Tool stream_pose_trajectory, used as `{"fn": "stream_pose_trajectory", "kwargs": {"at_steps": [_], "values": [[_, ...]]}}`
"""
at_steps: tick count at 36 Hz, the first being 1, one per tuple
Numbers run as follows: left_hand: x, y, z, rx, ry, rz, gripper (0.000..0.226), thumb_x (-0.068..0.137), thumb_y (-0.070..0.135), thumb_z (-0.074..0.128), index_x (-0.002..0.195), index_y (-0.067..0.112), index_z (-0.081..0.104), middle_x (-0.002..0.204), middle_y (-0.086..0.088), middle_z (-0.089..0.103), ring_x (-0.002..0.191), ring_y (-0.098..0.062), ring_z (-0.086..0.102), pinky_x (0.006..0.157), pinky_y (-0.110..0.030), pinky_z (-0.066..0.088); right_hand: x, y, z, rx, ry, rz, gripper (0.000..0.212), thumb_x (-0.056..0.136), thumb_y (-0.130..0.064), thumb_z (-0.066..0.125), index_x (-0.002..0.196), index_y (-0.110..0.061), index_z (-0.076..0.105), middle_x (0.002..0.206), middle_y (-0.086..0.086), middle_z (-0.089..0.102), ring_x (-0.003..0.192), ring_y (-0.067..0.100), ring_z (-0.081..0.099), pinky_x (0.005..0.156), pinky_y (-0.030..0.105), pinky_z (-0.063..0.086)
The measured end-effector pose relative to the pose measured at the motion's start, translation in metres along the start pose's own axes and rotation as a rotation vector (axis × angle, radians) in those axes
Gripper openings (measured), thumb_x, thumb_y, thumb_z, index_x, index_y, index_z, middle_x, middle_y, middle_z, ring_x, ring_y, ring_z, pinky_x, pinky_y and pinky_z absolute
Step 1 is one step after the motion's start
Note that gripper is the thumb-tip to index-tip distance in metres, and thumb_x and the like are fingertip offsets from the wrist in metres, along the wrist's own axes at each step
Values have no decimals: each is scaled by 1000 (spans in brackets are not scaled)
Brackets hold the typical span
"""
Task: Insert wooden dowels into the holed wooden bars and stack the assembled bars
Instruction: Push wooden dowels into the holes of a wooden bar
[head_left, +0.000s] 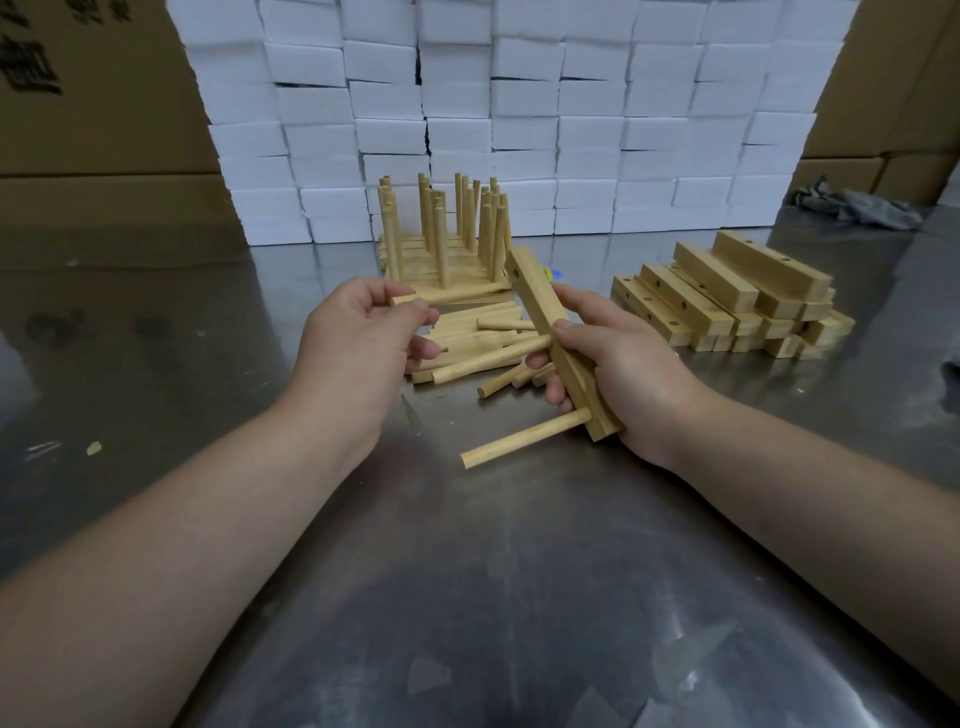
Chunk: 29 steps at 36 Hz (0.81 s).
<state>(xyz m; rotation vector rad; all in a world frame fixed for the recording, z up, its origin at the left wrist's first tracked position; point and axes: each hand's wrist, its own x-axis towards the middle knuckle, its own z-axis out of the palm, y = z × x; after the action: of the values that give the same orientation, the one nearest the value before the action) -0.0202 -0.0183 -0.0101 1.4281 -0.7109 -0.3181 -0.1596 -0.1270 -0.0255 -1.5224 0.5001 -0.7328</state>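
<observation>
Your right hand (618, 358) grips the holed bar (540, 306) around its middle, thumb on the near face, bar tilted with one end up and away from you. One dowel (524, 439) sits in the lowest hole and a second dowel (493, 358) looks seated in the middle hole by your thumb. The top hole (515, 272) is still empty. Your left hand (358, 338) pinches a fresh dowel (403, 300), only its tip showing. To do this step well, hold the bar steady, line the dowel up square with the top hole and press straight in; a slanted entry would likely jam. Loose dowels (467, 325) lie mid-table (519, 571) just beyond your hands. The stack of assembled bars (447, 280) stands toward the far edge, dowels upright, so the finished bar probably goes there. Bare bars (727, 306) are piled toward the far right, and white boxes (519, 104) are stacked along the far edge.
</observation>
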Motion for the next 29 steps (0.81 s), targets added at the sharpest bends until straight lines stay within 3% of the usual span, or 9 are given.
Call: {"fn": "stream_pose_trajectory", "kwargs": {"at_steps": [5, 11, 15, 21, 25, 29], "values": [[-3, 4, 0, -52, -42, -6, 17, 88, 5, 51, 79, 20, 53, 74, 4, 67, 49, -6, 59, 62, -24, 52, -1, -2, -1, 56, -48, 1, 41, 95, -5, 40, 119, -38, 51, 70, 12, 65, 49, 21, 59, 48, 27, 51], [-4, 4, 0, -41, -44, -14, 22, 86, 2, 48, 75, 20, 52, 74, 2, 67, 49, -7, 58, 64, -26, 52, -4, -3, 0, 72, -87, 37, 51, 93, -4, 41, 136, -30, 44, 60, 7, 67, 49, 22, 62, 47, 26, 52], [-2, 3, 0, -25, -29, -20, 24, 85, 2, 47, 72, 21, 51, 71, 1, 66, 46, -7, 57, 50, -16, 47, -6, -5, 1, 98, -111, 54, 53, 92, -3, 39, 136, -32, 42, 51, 2, 65, 47, 22, 62, 45, 25, 51], [-2, 0, 0, 62, -50, 20, 25, 85, 2, 48, 71, 22, 55, 63, 5, 63, 45, -6, 55, 55, -19, 46, -7, -5, 2, 87, -150, 74, 61, 88, -1, 36, 137, -37, 40, 69, 13, 61, 49, 26, 61, 47, 29, 52], [-4, 0, 0, 114, -78, 68, 27, 85, 4, 51, 77, 26, 63, 63, 8, 61, 46, -4, 53, 52, -16, 47, -7, -5, 3, 111, -164, 62, 50, 92, -4, 37, 129, -37, 46, 54, 8, 56, 46, 24, 58, 44, 27, 50], [-7, -1, -1, 183, -95, 111, 18, 85, 18, 60, 77, 33, 64, 63, 9, 60, 49, -2, 54, 59, -20, 49, -8, -4, 6, 75, -141, 37, 37, 97, -13, 42, 120, -41, 48, 52, 5, 56, 43, 21, 55, 43, 26, 49]]}}
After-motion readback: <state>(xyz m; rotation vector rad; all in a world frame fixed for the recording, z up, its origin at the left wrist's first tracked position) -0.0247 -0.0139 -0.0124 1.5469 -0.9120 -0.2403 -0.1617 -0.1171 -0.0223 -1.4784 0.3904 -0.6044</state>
